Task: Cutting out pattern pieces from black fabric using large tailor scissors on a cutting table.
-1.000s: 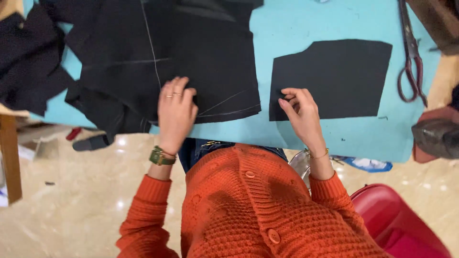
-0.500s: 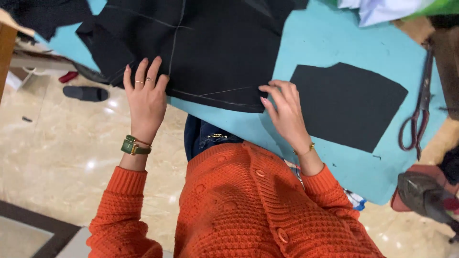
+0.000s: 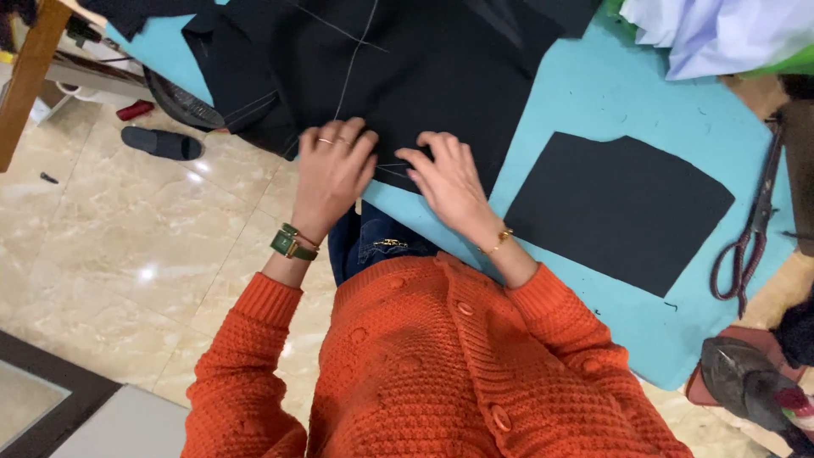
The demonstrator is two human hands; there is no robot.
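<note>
Two hands, left hand [image 3: 331, 174] and right hand [image 3: 449, 182], grips open, flat on black fabric [image 3: 407, 76] | cut piece [image 3: 615, 208], scissors [image 3: 750, 237] beside.

Single head view, steeply downward, close above turquoise table [image 3: 593, 102]

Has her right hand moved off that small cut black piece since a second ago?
Yes. The right hand left the small cut piece and now rests on the large black fabric.
</note>
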